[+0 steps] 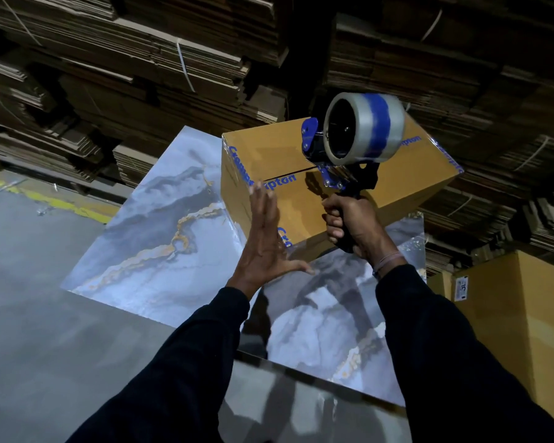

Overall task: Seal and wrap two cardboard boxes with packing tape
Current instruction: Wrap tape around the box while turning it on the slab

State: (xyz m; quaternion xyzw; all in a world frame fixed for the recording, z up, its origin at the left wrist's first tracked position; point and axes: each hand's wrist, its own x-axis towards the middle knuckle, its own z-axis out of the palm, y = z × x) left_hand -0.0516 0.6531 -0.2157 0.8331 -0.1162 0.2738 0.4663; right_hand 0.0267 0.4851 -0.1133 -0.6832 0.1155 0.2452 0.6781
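Two dark sleeves reach out from the bottom, closest of all. The right hand has its fingers wrapped tight round the black handle of a tape gun. The tape gun has blue parts and a big roll of clear tape with a blue stripe. Its front end sits on top of a brown cardboard box, right by the line where the two top flaps meet.

The left hand is flat, with its fingers straight and spread. It holds nothing. Its fingertips are at the near side of the box, over the blue letters printed there, and its thumb points toward the bottom corner of the box.

The box sits on a shiny table with a grey, blue and gold marble look. Another brown box stands to the right, beside the table. Behind it all are tall stacks of flat cardboard. The floor is grey with a yellow line.
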